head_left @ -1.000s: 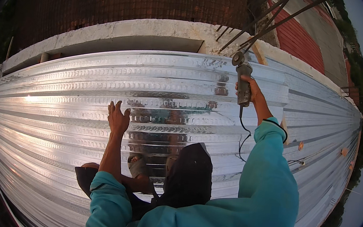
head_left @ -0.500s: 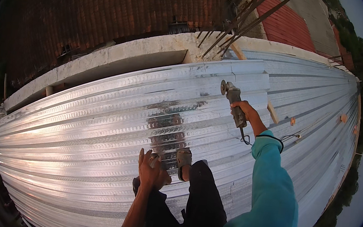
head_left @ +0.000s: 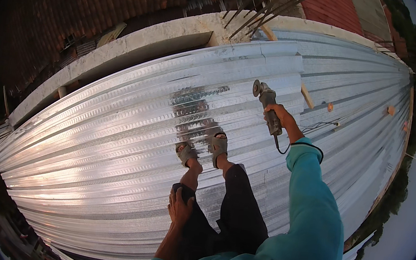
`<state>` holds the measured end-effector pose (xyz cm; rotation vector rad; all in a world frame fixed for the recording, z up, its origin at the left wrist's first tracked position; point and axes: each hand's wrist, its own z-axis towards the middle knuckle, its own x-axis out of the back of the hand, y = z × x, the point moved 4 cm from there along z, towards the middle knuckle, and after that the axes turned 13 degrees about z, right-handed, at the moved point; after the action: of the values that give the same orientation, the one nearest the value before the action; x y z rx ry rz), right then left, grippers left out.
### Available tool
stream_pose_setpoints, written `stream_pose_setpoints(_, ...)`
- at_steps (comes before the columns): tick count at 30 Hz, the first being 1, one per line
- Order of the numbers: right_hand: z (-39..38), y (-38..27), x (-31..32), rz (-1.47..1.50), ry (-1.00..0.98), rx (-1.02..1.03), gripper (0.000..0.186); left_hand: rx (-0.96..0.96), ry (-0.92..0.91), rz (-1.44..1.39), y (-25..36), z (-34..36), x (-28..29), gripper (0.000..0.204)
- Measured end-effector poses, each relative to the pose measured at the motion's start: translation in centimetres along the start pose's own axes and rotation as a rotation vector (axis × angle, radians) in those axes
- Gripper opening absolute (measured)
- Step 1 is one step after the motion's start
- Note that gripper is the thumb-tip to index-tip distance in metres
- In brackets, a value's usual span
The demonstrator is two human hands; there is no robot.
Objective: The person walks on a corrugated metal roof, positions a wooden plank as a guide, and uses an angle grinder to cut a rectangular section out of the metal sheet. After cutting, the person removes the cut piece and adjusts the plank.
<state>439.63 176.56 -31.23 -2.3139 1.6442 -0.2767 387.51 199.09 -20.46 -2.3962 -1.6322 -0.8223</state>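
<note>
A grey angle grinder is gripped in my right hand, its cutting disc at the far end pointing up and left. It is held above the metal sheets, and a dark cord hangs from its rear in a loop. My left hand lies on my dark left trouser leg near the knee, its fingers stretched out and holding nothing. Underfoot are shiny corrugated roofing sheets, on which my feet stand in grey sandals.
A concrete ledge borders the sheets at the far side, with bare steel rods rising from it. Beyond lies an old brown tiled roof. A wooden batten and small orange-brown pieces lie to the right of the grinder.
My left hand has come down from in front of my feet onto my left leg. Both sandals now show fully. The grinder stays in my right hand, nearly unmoved, while the view has shifted.
</note>
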Motion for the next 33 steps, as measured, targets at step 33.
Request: stream_pose_setpoints(33,37.4,-14.5,-3.4,-0.325,-0.067,0.080,0.050,0.294,0.342,0.114,11.2,12.8,3.6,0.066)
